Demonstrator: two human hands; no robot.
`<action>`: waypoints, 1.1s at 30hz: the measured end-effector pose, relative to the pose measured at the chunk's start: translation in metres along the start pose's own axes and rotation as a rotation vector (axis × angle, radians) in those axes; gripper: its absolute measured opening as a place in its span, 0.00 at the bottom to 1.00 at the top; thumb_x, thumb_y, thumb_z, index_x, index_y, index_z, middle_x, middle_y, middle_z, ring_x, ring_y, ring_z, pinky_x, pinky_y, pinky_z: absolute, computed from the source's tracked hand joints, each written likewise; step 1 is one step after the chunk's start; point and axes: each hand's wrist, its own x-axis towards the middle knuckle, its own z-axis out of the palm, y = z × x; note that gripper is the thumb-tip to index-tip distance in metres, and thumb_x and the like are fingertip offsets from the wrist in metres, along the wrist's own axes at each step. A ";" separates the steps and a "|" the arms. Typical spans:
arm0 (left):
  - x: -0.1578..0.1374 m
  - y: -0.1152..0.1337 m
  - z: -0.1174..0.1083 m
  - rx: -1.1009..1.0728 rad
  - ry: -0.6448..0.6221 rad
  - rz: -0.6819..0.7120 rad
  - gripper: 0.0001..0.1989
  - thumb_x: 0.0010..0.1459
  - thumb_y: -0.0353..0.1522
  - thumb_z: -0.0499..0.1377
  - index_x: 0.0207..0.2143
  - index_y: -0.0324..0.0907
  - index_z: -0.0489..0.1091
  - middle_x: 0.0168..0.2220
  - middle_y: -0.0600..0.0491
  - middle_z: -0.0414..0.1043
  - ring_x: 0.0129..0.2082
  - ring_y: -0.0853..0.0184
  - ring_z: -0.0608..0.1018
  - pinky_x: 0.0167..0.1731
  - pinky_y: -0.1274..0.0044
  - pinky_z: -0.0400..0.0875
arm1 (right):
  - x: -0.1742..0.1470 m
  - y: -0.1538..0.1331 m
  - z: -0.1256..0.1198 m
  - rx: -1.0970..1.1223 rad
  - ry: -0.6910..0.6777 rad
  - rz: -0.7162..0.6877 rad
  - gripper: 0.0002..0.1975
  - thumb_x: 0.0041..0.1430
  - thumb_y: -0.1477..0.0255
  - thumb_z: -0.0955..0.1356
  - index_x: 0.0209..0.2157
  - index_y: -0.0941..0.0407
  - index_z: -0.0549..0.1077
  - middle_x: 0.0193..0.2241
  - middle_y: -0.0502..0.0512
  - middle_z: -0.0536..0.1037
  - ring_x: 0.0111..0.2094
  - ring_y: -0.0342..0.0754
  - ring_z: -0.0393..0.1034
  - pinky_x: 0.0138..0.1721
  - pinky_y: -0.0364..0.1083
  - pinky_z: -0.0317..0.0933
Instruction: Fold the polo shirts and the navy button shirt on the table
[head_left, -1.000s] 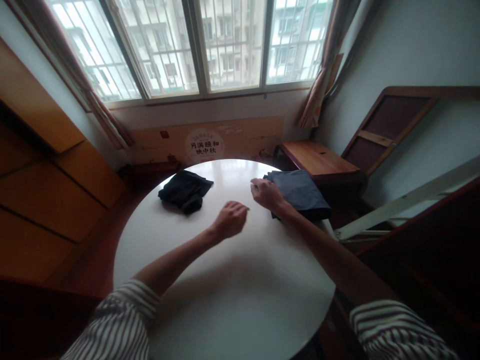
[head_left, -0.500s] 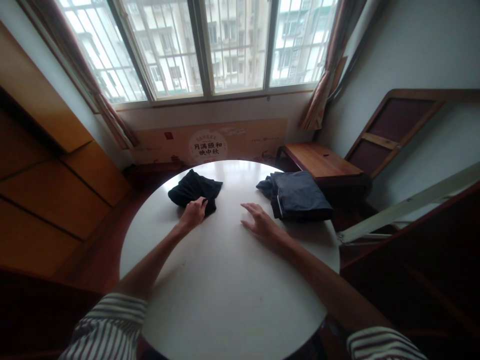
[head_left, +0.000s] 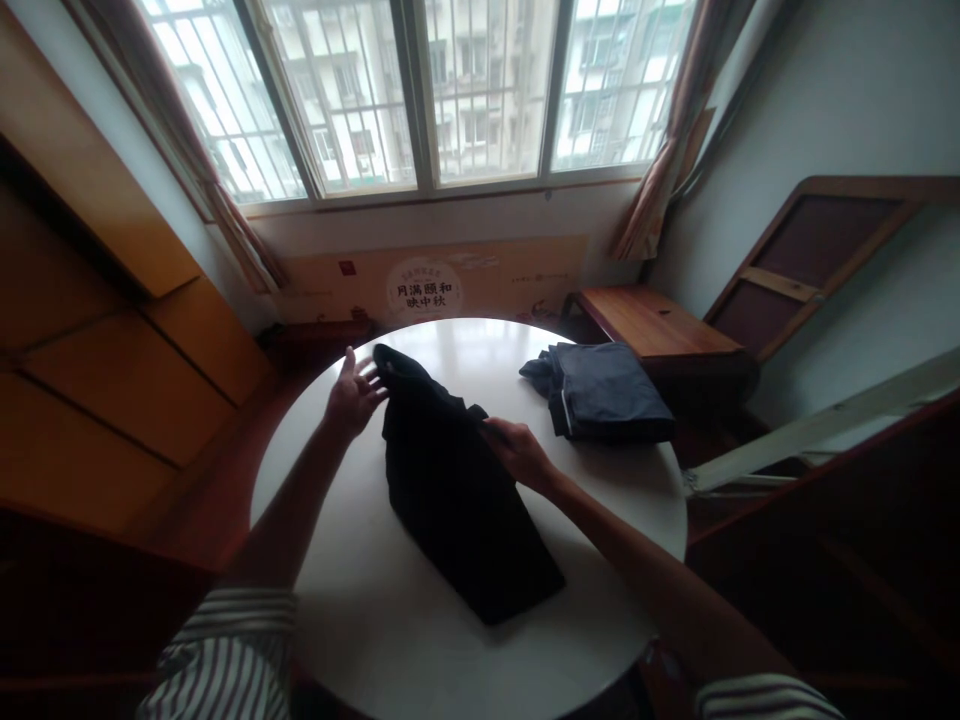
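Observation:
A black garment [head_left: 465, 500], its exact kind unclear, lies spread lengthwise over the white round table [head_left: 337, 580], one end reaching toward me. My right hand [head_left: 521, 455] pinches its right edge near the upper part. At its far left end, my left hand [head_left: 356, 395] has its fingers apart, the fingertips at the cloth's edge. To the right sits a folded stack of dark clothes [head_left: 611, 390], with a white strip showing on its left side; neither hand touches it.
Beyond the table are a low wooden bench [head_left: 660, 325] at the right and a barred window [head_left: 480, 90]. Wooden cabinets [head_left: 112, 400] stand on the left. A pale metal bar [head_left: 787, 445] slants beside the table's right edge.
The bunched black garment has been opened out toward me across the table. My left hand has let go and moved up and left; my right hand has taken hold of the garment's edge.

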 end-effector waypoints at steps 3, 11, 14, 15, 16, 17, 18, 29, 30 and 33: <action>-0.005 -0.030 0.000 0.240 -0.064 -0.150 0.25 0.66 0.48 0.52 0.49 0.36 0.71 0.46 0.38 0.76 0.48 0.54 0.78 0.49 0.64 0.71 | 0.002 0.005 0.002 0.085 0.175 0.084 0.18 0.64 0.56 0.64 0.38 0.56 0.75 0.27 0.50 0.73 0.29 0.47 0.66 0.32 0.45 0.62; -0.047 -0.043 0.006 0.744 -0.412 0.067 0.30 0.60 0.56 0.53 0.43 0.41 0.77 0.41 0.47 0.79 0.47 0.52 0.78 0.49 0.68 0.71 | -0.019 -0.008 0.015 -0.043 -0.334 -0.104 0.21 0.68 0.59 0.59 0.51 0.53 0.76 0.58 0.60 0.68 0.63 0.59 0.57 0.62 0.57 0.54; -0.065 -0.040 0.013 0.814 -0.625 0.122 0.32 0.55 0.53 0.62 0.56 0.44 0.71 0.52 0.46 0.75 0.54 0.52 0.75 0.54 0.66 0.69 | -0.026 -0.013 0.024 -0.260 -0.400 -0.211 0.16 0.65 0.68 0.62 0.50 0.54 0.75 0.53 0.64 0.69 0.60 0.61 0.58 0.61 0.61 0.54; -0.071 -0.043 0.016 0.862 -0.663 0.170 0.35 0.52 0.50 0.66 0.58 0.46 0.69 0.55 0.46 0.73 0.56 0.52 0.73 0.56 0.65 0.67 | -0.027 -0.013 0.027 -0.313 -0.375 -0.219 0.16 0.63 0.69 0.64 0.50 0.55 0.75 0.51 0.65 0.70 0.58 0.62 0.60 0.60 0.63 0.56; -0.077 -0.046 0.019 0.918 -0.679 0.224 0.35 0.51 0.48 0.68 0.59 0.47 0.68 0.57 0.46 0.71 0.58 0.52 0.71 0.58 0.64 0.65 | -0.028 -0.012 0.029 -0.349 -0.339 -0.217 0.16 0.63 0.70 0.64 0.51 0.56 0.74 0.50 0.65 0.70 0.56 0.62 0.61 0.58 0.64 0.57; -0.082 -0.051 0.022 0.973 -0.676 0.277 0.32 0.53 0.46 0.67 0.59 0.47 0.69 0.58 0.45 0.70 0.59 0.52 0.70 0.60 0.63 0.64 | -0.028 -0.011 0.031 -0.368 -0.306 -0.215 0.17 0.62 0.71 0.65 0.52 0.56 0.72 0.50 0.66 0.70 0.54 0.62 0.62 0.57 0.64 0.58; -0.086 -0.055 0.024 1.019 -0.659 0.321 0.26 0.58 0.45 0.63 0.56 0.46 0.71 0.59 0.45 0.69 0.60 0.53 0.70 0.61 0.63 0.62 | -0.028 -0.010 0.033 -0.373 -0.279 -0.214 0.18 0.62 0.71 0.65 0.53 0.57 0.71 0.50 0.66 0.70 0.54 0.62 0.62 0.56 0.64 0.59; -0.069 -0.044 0.005 1.064 -0.861 0.324 0.20 0.61 0.38 0.61 0.56 0.50 0.73 0.61 0.46 0.67 0.61 0.54 0.70 0.60 0.62 0.64 | -0.029 -0.004 0.024 -0.290 -0.387 -0.210 0.23 0.65 0.73 0.60 0.60 0.56 0.65 0.55 0.65 0.69 0.57 0.60 0.62 0.60 0.62 0.56; -0.065 -0.042 0.003 1.016 -0.867 0.305 0.17 0.62 0.38 0.61 0.53 0.50 0.75 0.60 0.47 0.69 0.60 0.54 0.71 0.60 0.63 0.65 | -0.028 -0.006 0.022 -0.258 -0.399 -0.208 0.25 0.64 0.74 0.59 0.63 0.56 0.62 0.56 0.64 0.69 0.58 0.59 0.62 0.61 0.61 0.55; -0.057 -0.042 0.003 0.825 -0.771 0.195 0.12 0.60 0.40 0.62 0.43 0.46 0.80 0.50 0.48 0.78 0.52 0.54 0.77 0.54 0.65 0.71 | -0.023 -0.010 0.018 -0.160 -0.347 -0.208 0.25 0.66 0.73 0.58 0.63 0.53 0.61 0.57 0.61 0.68 0.59 0.57 0.62 0.62 0.59 0.54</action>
